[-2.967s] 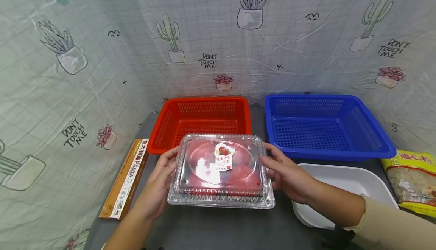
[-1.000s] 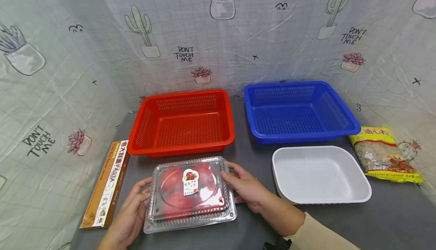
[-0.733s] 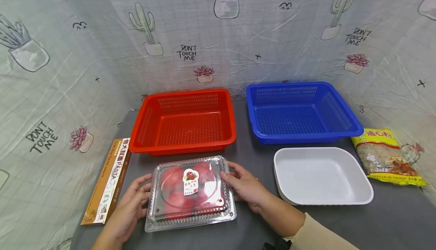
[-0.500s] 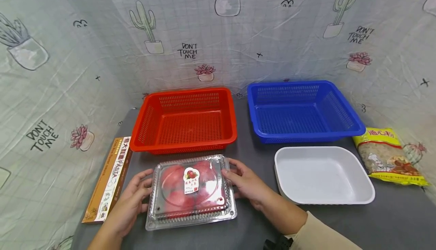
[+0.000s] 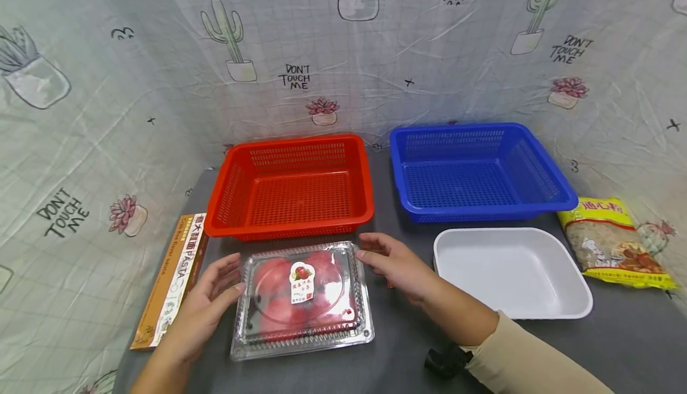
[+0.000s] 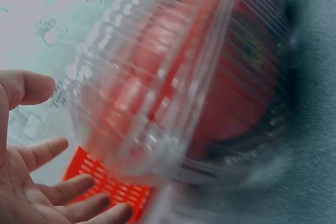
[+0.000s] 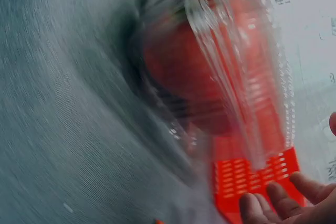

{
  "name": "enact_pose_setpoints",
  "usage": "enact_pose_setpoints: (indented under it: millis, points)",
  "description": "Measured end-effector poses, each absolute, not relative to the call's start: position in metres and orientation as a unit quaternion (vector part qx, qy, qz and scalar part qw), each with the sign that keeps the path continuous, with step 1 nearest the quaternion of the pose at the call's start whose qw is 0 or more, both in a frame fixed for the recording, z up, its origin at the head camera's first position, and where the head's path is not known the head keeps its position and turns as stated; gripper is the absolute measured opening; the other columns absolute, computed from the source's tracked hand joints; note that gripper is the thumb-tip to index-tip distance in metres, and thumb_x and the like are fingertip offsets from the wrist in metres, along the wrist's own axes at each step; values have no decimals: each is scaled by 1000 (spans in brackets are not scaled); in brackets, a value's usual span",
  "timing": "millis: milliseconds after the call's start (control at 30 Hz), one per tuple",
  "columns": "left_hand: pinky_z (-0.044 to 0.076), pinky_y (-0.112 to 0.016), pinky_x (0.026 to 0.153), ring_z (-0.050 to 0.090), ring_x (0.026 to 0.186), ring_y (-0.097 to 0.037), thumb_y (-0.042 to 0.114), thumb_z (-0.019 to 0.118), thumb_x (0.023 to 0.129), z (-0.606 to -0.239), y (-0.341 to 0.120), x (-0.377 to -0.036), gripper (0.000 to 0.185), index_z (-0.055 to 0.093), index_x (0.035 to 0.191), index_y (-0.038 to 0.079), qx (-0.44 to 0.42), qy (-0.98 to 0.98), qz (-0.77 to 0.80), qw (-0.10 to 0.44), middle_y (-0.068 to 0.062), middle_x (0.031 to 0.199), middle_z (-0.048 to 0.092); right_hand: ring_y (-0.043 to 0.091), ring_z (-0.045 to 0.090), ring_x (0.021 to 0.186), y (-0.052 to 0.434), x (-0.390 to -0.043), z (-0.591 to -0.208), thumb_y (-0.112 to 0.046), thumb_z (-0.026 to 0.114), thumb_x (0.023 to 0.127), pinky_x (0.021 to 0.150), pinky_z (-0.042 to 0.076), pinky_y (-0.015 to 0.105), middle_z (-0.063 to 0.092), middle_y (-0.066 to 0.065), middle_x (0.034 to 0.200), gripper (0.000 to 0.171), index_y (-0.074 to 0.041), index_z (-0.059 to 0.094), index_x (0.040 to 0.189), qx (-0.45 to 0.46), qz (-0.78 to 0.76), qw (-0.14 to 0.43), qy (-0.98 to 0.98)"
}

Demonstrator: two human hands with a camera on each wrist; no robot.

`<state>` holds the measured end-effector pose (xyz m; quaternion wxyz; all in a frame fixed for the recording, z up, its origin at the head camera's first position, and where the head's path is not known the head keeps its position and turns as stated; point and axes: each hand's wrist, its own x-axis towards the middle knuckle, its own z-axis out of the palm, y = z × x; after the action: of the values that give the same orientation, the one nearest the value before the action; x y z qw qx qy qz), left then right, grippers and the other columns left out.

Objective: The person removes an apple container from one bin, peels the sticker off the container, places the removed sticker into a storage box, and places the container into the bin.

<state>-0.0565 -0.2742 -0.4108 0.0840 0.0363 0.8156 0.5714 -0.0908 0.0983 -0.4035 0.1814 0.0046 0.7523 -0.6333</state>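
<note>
While a clear clamshell box of red fruit (image 5: 302, 298) sits flat on the grey bench (image 5: 397, 352), just in front of the red basket (image 5: 292, 185), a person's two hands flank it with fingers spread and relaxed. Neither hand grips it: the left hand (image 5: 206, 304) lies at the box's left edge, fingertips at or just off the rim, and the right hand (image 5: 394, 263) hovers by its far right corner, palm turned toward the lid. Both wrist views are blurred, so actual contact cannot be confirmed, though each shows an open palm beside the ribbed plastic wall.

A blue basket (image 5: 477, 170) stands next to the red one at the back of the bench, both showing bare mesh floors. Nearer the person, a white tray (image 5: 512, 272) lies to the right of the box, with a yellow packet of pasta (image 5: 614, 242) beyond it. A long pasta carton (image 5: 172, 278) lies along the left edge of the bench.
</note>
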Motion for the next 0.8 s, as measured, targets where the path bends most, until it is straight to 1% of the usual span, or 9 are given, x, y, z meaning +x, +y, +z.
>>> enact_pose_setpoints:
  millis: [100,200,300,367,467,533,633,700,800]
  points:
    - [43,-11,96,39,147,-37,16,66,107,-404,-270,-56,57,44,160,10,59,829,553,52,-17,161,42,31,63,119,100,-96,-397,-32,73,101,79,55,37,65,10,141,52,-11,62,148,-18,-601,156,783]
    - [44,-14,100,45,142,-23,11,72,103,-399,-266,-56,54,54,153,11,95,845,526,8,-9,156,51,25,65,118,97,-101,-389,-29,75,100,96,56,39,69,8,134,46,-12,67,142,-64,-569,129,810]
    - [41,-16,105,49,135,-11,10,79,97,-396,-260,-57,54,60,148,13,142,869,473,-37,0,150,57,25,66,115,91,-106,-382,-24,76,99,97,57,44,70,6,132,43,-12,69,139,-136,-539,115,823]
    - [39,-16,106,51,133,-7,13,84,94,-394,-256,-58,56,63,146,15,165,882,438,-54,5,147,59,24,67,116,86,-109,-378,-21,77,98,99,57,44,70,5,134,42,-10,69,139,-187,-521,105,826]
    - [44,-27,106,53,132,-11,19,89,89,-393,-250,-58,59,66,144,20,189,898,393,-67,8,144,61,22,66,120,77,-114,-372,-19,78,97,102,55,44,70,2,134,41,-10,70,137,-247,-484,85,835]
    - [47,-41,107,54,132,-17,21,92,86,-394,-247,-58,62,68,142,19,204,903,370,-77,6,143,62,22,66,120,72,-116,-368,-19,78,97,102,55,42,70,2,133,41,-10,70,137,-280,-454,75,842]
    - [48,-60,101,54,130,-24,23,94,82,-397,-243,-60,64,69,140,17,224,908,343,-90,3,142,64,24,67,113,64,-118,-362,-22,77,98,96,56,37,70,5,129,42,-10,70,138,-340,-393,64,852]
    - [47,-65,99,54,129,-27,25,96,80,-398,-241,-61,67,69,140,15,233,910,331,-94,1,141,64,24,66,109,58,-120,-361,-24,75,100,92,55,33,70,7,127,43,-9,69,139,-385,-348,58,853]
    - [49,-66,97,55,127,-29,32,97,77,-400,-237,-61,71,69,140,15,234,917,311,-90,0,139,65,19,65,107,48,-122,-359,-27,73,100,91,54,28,70,6,127,45,-9,68,142,-431,-288,62,853]
